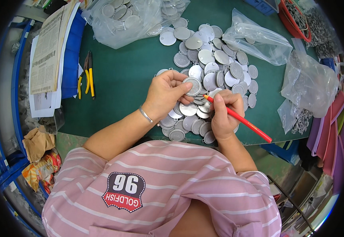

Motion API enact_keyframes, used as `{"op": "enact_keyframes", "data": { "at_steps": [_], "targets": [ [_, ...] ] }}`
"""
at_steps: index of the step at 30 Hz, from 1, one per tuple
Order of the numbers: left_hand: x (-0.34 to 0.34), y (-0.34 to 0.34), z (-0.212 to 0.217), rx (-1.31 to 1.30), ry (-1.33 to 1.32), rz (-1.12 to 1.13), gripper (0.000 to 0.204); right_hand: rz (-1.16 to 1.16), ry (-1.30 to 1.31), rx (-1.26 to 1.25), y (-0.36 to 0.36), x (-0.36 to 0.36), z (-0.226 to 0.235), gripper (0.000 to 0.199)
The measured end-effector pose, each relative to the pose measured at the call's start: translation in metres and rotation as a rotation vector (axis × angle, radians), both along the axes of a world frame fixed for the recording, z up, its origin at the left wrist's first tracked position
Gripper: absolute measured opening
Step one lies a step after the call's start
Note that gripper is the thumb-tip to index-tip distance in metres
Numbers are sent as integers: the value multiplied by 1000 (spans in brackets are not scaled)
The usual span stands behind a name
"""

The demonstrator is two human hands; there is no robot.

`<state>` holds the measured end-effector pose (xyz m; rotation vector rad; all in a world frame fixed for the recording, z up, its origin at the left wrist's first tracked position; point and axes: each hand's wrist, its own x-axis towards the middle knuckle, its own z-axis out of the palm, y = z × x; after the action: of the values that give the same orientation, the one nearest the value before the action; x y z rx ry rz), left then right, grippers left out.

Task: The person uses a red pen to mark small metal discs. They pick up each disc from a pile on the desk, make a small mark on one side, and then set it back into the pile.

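Observation:
My left hand (165, 91) pinches a round silver metal disc (192, 86) between thumb and fingers, its textured face turned up. In my right hand (224, 114) is a red pencil (248, 123), gripped near its tip. The tip points left, close to the lower right edge of the held disc; whether they touch I cannot tell. Under and around both hands spreads a heap of similar metal discs (210, 81), some smooth and some textured, many with small tabs on the rim.
Pliers with yellow handles (87, 77) lie at the left beside a blue bin (71, 59) topped with papers (47, 51). A clear bag of discs (120, 19) sits at the far side. Plastic bags (259, 37) and a red basin (296, 19) of metal parts stand right on the green table (120, 63).

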<state>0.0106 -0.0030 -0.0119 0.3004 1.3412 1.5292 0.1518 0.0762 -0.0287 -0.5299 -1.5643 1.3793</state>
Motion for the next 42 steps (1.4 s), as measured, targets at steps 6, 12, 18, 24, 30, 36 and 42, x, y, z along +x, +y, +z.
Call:
{"op": "enact_keyframes", "data": {
  "at_steps": [6, 12, 18, 24, 30, 36, 42],
  "targets": [
    [-1, 0, 0, -3, 4, -20, 23, 16, -15, 19, 0, 0, -1, 14],
    [0, 0, -1, 3, 2, -20, 24, 13, -53, 9, -1, -1, -1, 13],
    [-1, 0, -1, 12, 0, -27, 24, 19, -130, 25, -1, -1, -1, 13],
    [-1, -1, -2, 19, -10, -23, 25, 8, -27, -17, -2, -1, 0, 14],
    [-2, 0, -1, 2, -1, -26, 25, 49, -85, 158, 0, -3, -3, 16],
    [-1, 0, 0, 1, 0, -18, 23, 36, -149, 200, 1, -3, -3, 17],
    [1, 0, 1, 3, -38, 19, 20, 22, -67, 120, -1, -3, -2, 17]
  ]
}}
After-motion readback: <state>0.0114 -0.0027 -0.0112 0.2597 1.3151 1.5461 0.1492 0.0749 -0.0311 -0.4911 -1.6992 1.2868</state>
